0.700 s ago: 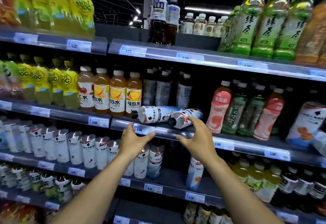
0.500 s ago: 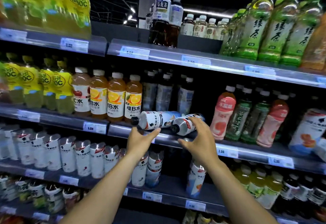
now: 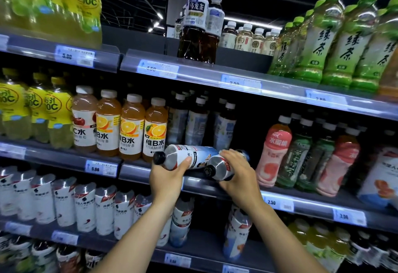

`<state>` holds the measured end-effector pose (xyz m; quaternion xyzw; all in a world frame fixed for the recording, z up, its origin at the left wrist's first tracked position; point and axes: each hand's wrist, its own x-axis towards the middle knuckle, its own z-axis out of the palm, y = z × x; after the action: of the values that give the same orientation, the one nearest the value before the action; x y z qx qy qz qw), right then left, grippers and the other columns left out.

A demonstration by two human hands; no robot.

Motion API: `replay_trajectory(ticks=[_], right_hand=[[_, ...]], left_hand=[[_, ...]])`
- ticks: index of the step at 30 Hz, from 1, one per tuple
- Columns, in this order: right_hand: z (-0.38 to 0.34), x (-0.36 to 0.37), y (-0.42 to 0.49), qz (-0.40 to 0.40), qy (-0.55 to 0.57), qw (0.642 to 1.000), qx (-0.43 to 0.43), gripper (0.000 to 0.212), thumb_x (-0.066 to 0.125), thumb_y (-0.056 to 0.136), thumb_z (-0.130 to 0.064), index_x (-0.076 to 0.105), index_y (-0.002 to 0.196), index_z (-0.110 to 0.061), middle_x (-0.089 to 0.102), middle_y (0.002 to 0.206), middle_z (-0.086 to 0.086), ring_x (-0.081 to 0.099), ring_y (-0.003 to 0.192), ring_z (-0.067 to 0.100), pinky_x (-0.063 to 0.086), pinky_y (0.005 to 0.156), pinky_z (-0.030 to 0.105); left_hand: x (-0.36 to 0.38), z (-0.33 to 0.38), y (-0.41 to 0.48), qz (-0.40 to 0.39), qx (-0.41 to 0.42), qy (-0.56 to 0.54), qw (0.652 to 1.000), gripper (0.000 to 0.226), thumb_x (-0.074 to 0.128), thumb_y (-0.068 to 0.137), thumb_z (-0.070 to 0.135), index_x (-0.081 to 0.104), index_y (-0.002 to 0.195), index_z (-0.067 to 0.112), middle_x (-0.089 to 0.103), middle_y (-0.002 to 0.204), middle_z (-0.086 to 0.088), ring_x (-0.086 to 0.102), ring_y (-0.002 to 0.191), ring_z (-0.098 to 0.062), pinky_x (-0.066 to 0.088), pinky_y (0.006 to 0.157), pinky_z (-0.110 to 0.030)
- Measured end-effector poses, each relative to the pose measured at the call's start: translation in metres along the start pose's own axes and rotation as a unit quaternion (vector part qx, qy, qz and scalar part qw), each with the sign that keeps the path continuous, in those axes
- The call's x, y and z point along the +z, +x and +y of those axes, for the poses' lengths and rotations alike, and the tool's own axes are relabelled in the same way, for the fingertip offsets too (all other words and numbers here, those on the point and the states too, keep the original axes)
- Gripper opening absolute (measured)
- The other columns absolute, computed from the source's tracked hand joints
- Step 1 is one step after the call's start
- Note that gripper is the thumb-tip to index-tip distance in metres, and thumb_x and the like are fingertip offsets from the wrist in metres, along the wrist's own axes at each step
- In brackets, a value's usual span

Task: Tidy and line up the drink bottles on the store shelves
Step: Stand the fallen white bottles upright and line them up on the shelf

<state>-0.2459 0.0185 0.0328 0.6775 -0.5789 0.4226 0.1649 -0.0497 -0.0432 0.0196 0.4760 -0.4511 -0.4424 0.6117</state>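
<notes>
Two silver-white bottles with black caps lie on their sides at the front edge of the middle shelf (image 3: 137, 168), caps pointing left. My left hand (image 3: 167, 179) grips the left fallen bottle (image 3: 189, 156) from below, thumb across its shoulder. Over the right fallen bottle (image 3: 219, 168) my right hand (image 3: 239, 176) closes from above, near its neck. Behind them stand dark bottles with white-blue labels (image 3: 197, 124), set back from the edge.
Orange vitamin-water bottles (image 3: 131, 128) stand just left of the fallen pair; pink and green bottles (image 3: 277, 154) stand to the right. Green tea bottles (image 3: 323, 42) and tall dark tea bottles (image 3: 196, 23) fill the shelf above. White-labelled bottles (image 3: 86, 208) line the shelf below.
Both hands rose from below the shelf edge and took hold of the two lying bottles. The view moved closer to the shelf.
</notes>
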Motion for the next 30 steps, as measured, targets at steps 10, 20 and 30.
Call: replay_trajectory(ticks=[10,20,30], right_hand=[[-0.028,-0.027,0.02,0.098,0.117,0.986,0.071,0.064,0.092,0.064,-0.017,0.067,0.123,-0.019,0.069,0.12,-0.007,0.065,0.111,0.006,0.051,0.096,0.027],[-0.079,-0.083,0.032,0.138,0.182,0.962,0.148,0.049,0.095,0.062,-0.034,0.071,0.104,-0.029,0.076,0.095,-0.017,0.071,0.087,-0.004,0.053,0.078,0.017],[-0.089,-0.086,-0.048,0.055,0.248,0.937,0.241,0.041,0.095,0.067,-0.022,0.076,0.104,-0.021,0.08,0.094,-0.011,0.076,0.088,0.007,0.062,0.083,0.039]], left_hand=[[0.006,0.058,-0.008,-0.027,0.131,-0.053,0.99,0.064,0.095,0.061,0.028,0.064,0.116,0.025,0.074,0.103,0.012,0.071,0.09,-0.001,0.054,0.077,-0.022],[-0.013,0.108,-0.028,-0.128,0.243,-0.007,0.962,0.072,0.095,0.058,0.04,0.069,0.122,0.02,0.077,0.107,0.007,0.074,0.096,-0.008,0.062,0.083,-0.033],[-0.048,0.058,-0.064,-0.197,0.183,0.04,0.962,0.085,0.094,0.05,0.051,0.068,0.125,0.021,0.077,0.11,0.008,0.073,0.101,-0.009,0.061,0.089,-0.041]])
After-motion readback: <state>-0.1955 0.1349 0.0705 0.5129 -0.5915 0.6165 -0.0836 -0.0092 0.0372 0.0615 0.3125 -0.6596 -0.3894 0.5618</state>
